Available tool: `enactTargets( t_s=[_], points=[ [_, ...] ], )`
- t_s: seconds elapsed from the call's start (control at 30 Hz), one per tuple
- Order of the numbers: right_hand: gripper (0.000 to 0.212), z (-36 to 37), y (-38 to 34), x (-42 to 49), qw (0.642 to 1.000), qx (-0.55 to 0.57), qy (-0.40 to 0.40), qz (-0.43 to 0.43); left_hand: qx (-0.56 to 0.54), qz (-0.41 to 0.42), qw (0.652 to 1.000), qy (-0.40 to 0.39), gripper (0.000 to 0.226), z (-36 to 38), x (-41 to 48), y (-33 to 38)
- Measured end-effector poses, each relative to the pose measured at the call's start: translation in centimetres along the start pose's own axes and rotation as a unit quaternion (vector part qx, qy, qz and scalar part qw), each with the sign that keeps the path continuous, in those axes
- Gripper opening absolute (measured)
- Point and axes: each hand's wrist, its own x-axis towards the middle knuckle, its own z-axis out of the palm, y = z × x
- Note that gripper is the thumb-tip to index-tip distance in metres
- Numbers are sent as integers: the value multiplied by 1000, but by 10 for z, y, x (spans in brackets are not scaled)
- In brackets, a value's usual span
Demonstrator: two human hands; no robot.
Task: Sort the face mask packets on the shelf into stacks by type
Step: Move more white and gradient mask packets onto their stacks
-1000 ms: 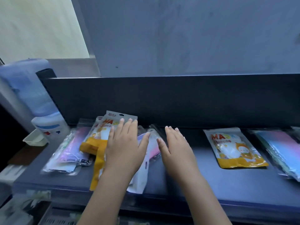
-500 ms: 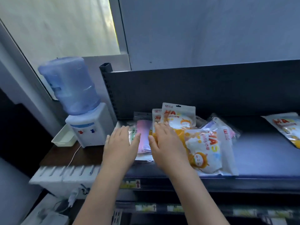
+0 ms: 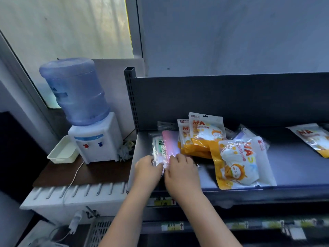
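Observation:
At the left end of the dark shelf [image 3: 293, 168] lies a small pile of clear packets with pink and green masks [image 3: 169, 142]. My left hand [image 3: 146, 169] and my right hand [image 3: 181, 171] sit side by side at its near end, fingers curled onto the packets' edge. Just right of the pile, two yellow-and-white MASK packets [image 3: 203, 138] lean stacked on each other. A third yellow packet [image 3: 240, 163] lies turned round in front of them. Another clear packet [image 3: 249, 134] pokes out behind it. One more yellow packet [image 3: 311, 138] lies at the far right.
A water dispenser [image 3: 92, 139] with a blue bottle stands on a brown counter left of the shelf, beside a white tray [image 3: 62, 152]. The shelf's dark back panel [image 3: 231, 97] and perforated post [image 3: 130, 97] close off the rear and left. Lower shelves carry price labels.
My view has swung left. Both hands slid leftward off the yellow packets and now curl onto the near end of the clear pink and green packets.

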Motion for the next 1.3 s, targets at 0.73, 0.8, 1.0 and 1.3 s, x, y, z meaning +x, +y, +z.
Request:
enactTargets(
  t_s=[0.73,0.8,1.0,1.3],
  points=[
    [76,-1,-9,13,979,63,17,194,-391,-145,906,67,26,-55,10,-46],
    [84,-6,-8,14,971,107,12,216,-399,-149,902,68,29,-56,12,-48],
    [74,-7,3,21,876,397,22,274,-380,-146,913,44,34,-51,18,-48],
    [83,-8,-15,25,944,225,-79,226,-363,-101,925,53,35,-40,10,-34]
  ],
)
